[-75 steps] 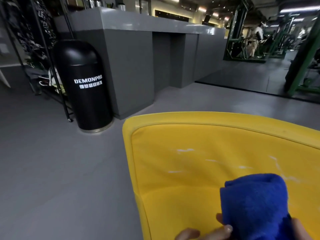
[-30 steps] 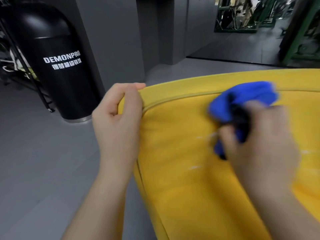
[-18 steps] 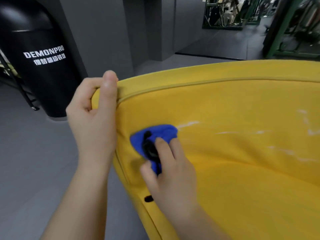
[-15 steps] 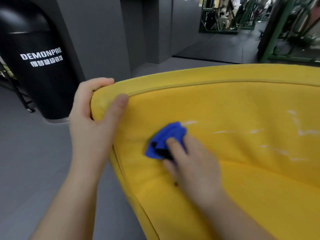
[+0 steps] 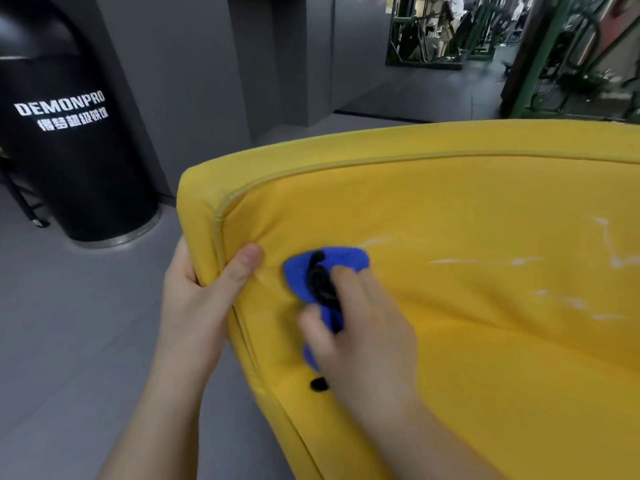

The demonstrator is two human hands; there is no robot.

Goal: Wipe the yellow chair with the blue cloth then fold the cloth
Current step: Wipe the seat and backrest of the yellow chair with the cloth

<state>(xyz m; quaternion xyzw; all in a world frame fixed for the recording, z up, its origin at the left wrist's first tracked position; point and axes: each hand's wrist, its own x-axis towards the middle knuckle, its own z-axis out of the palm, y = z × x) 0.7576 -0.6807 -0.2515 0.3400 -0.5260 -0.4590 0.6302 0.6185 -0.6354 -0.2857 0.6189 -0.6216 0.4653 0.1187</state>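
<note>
Gym floor (image 5: 69,341) behind; left hand (image 5: 194,306) clamps the yellow chair (image 5: 485,341) edge to steady it, right hand (image 5: 363,334) clenches blue cloth (image 5: 299,273), scrubbing.

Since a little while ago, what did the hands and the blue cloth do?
The left hand came in, gripped the yellow chair at its top corner, then slid down its side edge. The right hand carried the blue cloth leftward across the backrest. The white streaks remain.

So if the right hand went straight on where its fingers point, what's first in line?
The right hand, gripping the blue cloth against the yellow chair, points up the backrest. First in line is probably the piped seam by the top corner. The left hand sits off to the side.
</note>
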